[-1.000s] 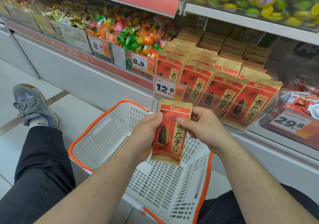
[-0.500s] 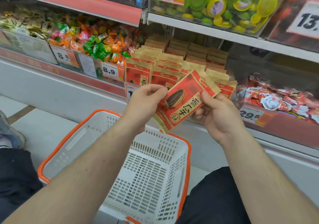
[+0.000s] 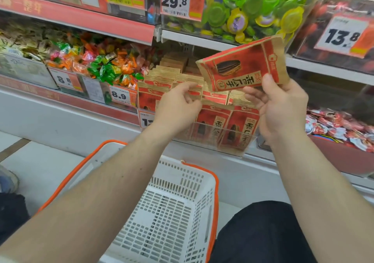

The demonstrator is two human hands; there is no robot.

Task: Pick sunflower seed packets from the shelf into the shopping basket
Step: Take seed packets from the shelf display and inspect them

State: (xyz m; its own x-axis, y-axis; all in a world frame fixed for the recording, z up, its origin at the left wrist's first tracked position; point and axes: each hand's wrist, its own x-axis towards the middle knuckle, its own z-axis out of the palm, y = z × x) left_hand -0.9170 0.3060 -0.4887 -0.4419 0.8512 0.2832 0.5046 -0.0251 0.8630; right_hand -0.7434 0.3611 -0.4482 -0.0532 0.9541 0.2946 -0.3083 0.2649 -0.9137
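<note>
The right hand holds one sunflower seed packet above the packet rack. The grip is a pinch: the thumb lies on the printed face near the packet's right end, with the fingers curled behind it. The packet is tilted, its long side running roughly sideways, its seed picture facing the camera.

The left hand is in front of the packet rack, at its left half. Its fingers are loosely curled with the fingertips at the top edges of the standing packets; whether the grip has closed on one cannot be told.

The packet rack holds rows of identical red-and-tan packets standing upright behind a clear front panel. Left of the rack lies a bin of wrapped candies. Above the rack, a clear bin holds green and yellow jelly cups.

Below the rack stands the shopping basket, white with an orange rim, between the person's forearms.
</note>
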